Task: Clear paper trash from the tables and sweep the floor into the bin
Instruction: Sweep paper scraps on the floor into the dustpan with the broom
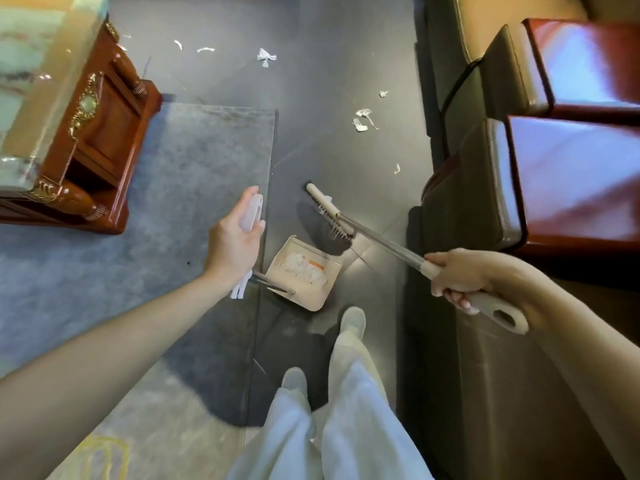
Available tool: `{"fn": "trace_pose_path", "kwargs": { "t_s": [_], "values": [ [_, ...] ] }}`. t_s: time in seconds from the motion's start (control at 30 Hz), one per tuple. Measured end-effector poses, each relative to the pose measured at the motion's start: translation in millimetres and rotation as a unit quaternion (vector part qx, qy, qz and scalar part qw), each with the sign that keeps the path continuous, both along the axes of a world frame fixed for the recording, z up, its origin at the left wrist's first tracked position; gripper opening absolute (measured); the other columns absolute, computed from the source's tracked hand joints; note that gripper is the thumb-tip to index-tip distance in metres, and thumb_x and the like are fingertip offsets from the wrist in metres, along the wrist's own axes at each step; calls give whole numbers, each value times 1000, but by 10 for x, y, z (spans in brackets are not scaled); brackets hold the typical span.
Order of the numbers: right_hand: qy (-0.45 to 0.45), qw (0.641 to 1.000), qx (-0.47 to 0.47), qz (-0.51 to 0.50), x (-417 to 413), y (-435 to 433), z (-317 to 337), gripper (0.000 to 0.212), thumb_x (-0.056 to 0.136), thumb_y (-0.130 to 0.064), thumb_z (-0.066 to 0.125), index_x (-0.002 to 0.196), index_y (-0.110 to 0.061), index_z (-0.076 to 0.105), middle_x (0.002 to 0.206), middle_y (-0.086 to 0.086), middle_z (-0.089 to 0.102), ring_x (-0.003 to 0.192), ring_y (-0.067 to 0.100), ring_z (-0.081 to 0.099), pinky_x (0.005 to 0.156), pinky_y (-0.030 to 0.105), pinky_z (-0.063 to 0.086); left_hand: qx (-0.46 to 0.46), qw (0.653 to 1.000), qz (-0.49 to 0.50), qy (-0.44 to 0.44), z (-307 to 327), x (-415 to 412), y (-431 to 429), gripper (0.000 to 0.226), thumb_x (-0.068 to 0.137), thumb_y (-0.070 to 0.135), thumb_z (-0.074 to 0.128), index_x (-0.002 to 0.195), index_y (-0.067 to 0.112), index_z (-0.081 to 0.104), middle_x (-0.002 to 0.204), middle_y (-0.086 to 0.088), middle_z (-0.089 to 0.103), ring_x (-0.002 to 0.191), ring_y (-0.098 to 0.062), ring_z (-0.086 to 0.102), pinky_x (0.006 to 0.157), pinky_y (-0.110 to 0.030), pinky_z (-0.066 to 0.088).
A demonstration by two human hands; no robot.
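At the far left stands a carved red-brown desk [100,133] with gilt trim and a pale, glossy top. Beside it a grey-blue rug [156,209] covers part of the dark floor [332,81].

The left hand [235,240] is curled round the white top of the dustpan handle [254,209]. The handle runs down to the beige dustpan [311,292], which sits on the floor at the rug's edge. White paper lies in the dustpan, next to an orange label whose writing is too small to read.

Just right of the dustpan, the broom [330,218] has its dark bristles on the floor. Its metal pole slants up to the right hand [460,280], which grips the grey handle. The two hands are well apart.

More paper scraps [363,120] lie loose on the floor beyond the broom, some near the desk and some near the seats [491,188]. The seats have red wooden arms and line the right side.
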State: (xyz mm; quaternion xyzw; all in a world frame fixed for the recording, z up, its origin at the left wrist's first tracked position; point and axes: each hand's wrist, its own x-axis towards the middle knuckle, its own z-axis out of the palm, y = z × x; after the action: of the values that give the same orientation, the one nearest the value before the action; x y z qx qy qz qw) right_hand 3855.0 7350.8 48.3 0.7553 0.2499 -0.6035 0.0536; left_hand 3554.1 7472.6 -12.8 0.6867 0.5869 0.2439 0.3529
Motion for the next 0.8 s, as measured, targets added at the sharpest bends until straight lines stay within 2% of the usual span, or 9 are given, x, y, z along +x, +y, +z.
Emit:
{"fn": "trace_pose_path", "kwargs": {
  "t_s": [0.13, 0.23, 0.37, 0.43, 0.5, 0.6, 0.7, 0.8],
  "values": [
    [-13, 1000, 9, 15, 317, 698, -193, 44, 89, 2, 53, 129, -15, 48, 48, 7, 50, 36, 13, 43, 40, 22, 40, 2, 999, 50, -19, 112, 177, 375, 52, 92, 7, 56, 138, 29, 47, 123, -8, 63, 92, -42, 63, 87, -48, 52],
    [-7, 1000, 14, -1, 564, 1100, -322, 45, 88, 2, 51, 131, -12, 48, 43, 6, 50, 34, 12, 43, 36, 19, 39, 5, 997, 70, -9, 120, 410, 642, 51, 92, 7, 55, 138, 29, 47, 119, -10, 64, 88, -44, 62, 84, -48, 53],
    [-16, 997, 77, 21, 829, 1436, -502, 55, 83, 5, 52, 138, 0, 43, 63, 4, 48, 45, 13, 45, 30, 14, 36, -12, 995, 96, -7, 62, 760, 887, 50, 93, 8, 55, 137, 31, 46, 110, -4, 62, 85, -43, 61, 78, -47, 55],
    [-16, 996, 77, 38, 937, 1571, -575, 54, 82, 5, 53, 135, 3, 45, 63, 4, 47, 45, 12, 45, 29, 14, 35, -11, 995, 100, 3, 18, 873, 954, 50, 93, 8, 55, 136, 32, 46, 104, 0, 60, 85, -40, 61, 76, -42, 55],
    [-17, 997, 61, 50, 1030, 1686, -651, 51, 83, 4, 55, 133, 3, 47, 62, 5, 49, 43, 11, 45, 30, 13, 35, 2, 996, 88, 22, -34, 911, 977, 49, 92, 6, 56, 135, 29, 47, 103, -4, 63, 88, -35, 61, 76, -26, 48],
    [-10, 999, -21, 40, 1063, 1790, -671, 41, 88, 0, 51, 128, -5, 49, 55, 8, 49, 34, 11, 42, 35, 17, 37, 10, 996, 69, 57, -82, 877, 955, 52, 90, 5, 58, 138, 22, 47, 124, -5, 63, 107, -26, 58, 80, -8, 31],
    [0, 996, -41, 78, 1003, 1847, -676, 45, 89, 1, 48, 133, -8, 44, 55, 9, 48, 36, 11, 40, 39, 20, 37, -2, 995, 66, 72, -112, 882, 919, 52, 91, 6, 59, 139, 22, 47, 124, -9, 62, 108, -28, 56, 77, -8, 30],
    [6, 991, -23, 133, 824, 1820, -681, 55, 86, 4, 50, 138, -9, 40, 73, 16, 57, 48, 14, 47, 49, 23, 42, -11, 996, 53, 72, -128, 938, 942, 52, 91, 9, 59, 139, 25, 46, 120, -11, 64, 105, -31, 58, 78, -18, 36]
  ]
}}
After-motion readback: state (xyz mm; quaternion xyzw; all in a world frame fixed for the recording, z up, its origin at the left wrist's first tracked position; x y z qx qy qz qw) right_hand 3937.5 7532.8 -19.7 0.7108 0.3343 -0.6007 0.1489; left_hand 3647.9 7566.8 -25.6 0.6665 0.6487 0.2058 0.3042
